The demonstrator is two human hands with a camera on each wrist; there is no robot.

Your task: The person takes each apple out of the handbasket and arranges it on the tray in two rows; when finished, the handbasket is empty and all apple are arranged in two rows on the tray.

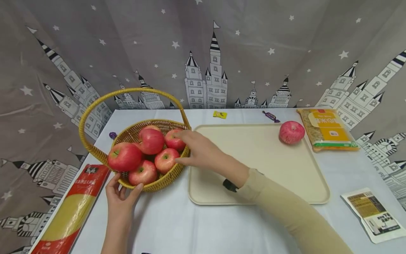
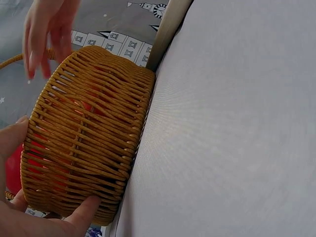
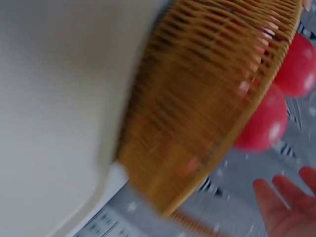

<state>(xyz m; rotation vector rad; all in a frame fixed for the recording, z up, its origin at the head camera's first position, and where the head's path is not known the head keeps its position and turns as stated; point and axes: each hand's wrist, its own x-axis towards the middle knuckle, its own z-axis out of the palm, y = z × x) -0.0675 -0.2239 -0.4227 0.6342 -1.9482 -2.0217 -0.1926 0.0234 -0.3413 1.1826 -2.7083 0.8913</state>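
Past the near sleeve (image 1: 291, 215), steady the basket (image 1: 168, 179) with left hand (image 1: 118, 203) clamped on it; guide empty, relaxed right hand (image 1: 201, 151) gently past apples (image 1: 151, 141).

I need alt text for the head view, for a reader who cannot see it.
A person's left hand holds a wicker basket of red apples while the right hand hovers over its right edge. Beside it, a beige tray has one round red fruit at its far right corner; packets lie around on the white tabletop.

Hands (image 1: 118, 197) (image 1: 201, 150) apart, right arm (image 1: 285, 208) outstretched
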